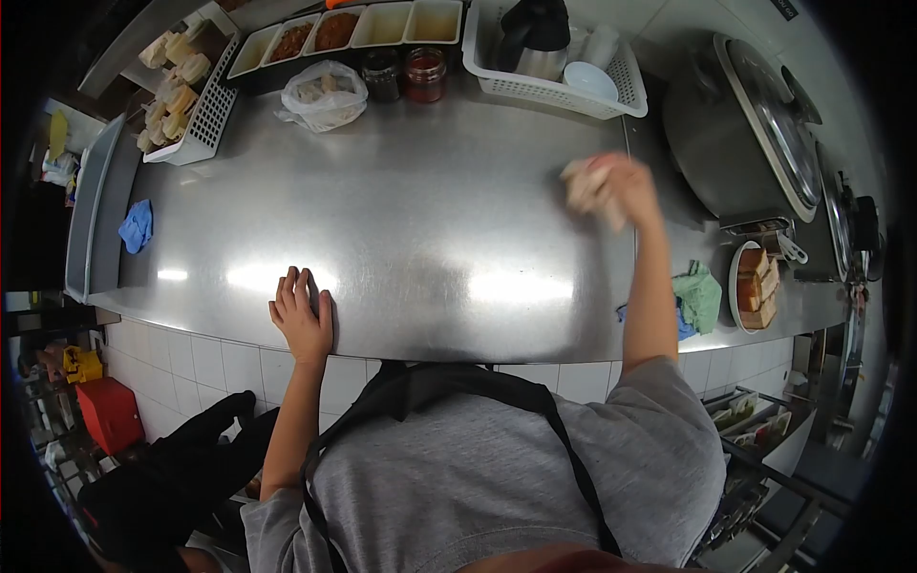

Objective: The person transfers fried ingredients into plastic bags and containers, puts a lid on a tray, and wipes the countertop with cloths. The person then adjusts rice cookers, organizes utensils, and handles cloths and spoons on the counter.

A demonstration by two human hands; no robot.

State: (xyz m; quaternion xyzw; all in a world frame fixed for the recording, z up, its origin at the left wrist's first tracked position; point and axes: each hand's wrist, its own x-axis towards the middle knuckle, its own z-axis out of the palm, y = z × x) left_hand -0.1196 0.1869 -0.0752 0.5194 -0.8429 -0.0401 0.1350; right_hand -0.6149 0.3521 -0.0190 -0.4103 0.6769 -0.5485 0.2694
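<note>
My left hand [302,316] rests on the front part of the steel counter [401,220], fingers stretched out, with nothing in it. Over at the right side of the counter, my right hand [630,189] is closed on a crumpled beige and reddish cloth [592,186]. Motion blurs both the hand and the cloth, so whether the cloth touches the steel is hard to see. Nearer my right forearm lie a green cloth [699,294] and a blue cloth [685,323] partly under it.
Along the back stand sauce trays [382,26], a plastic bag [325,95], two jars [425,74] and a white basket [554,93]. Right: a large pot [712,124] and a bread dish [755,286]. Left: a basket of containers [196,134] and a blue cloth [137,226]. A person in black [172,468] is behind.
</note>
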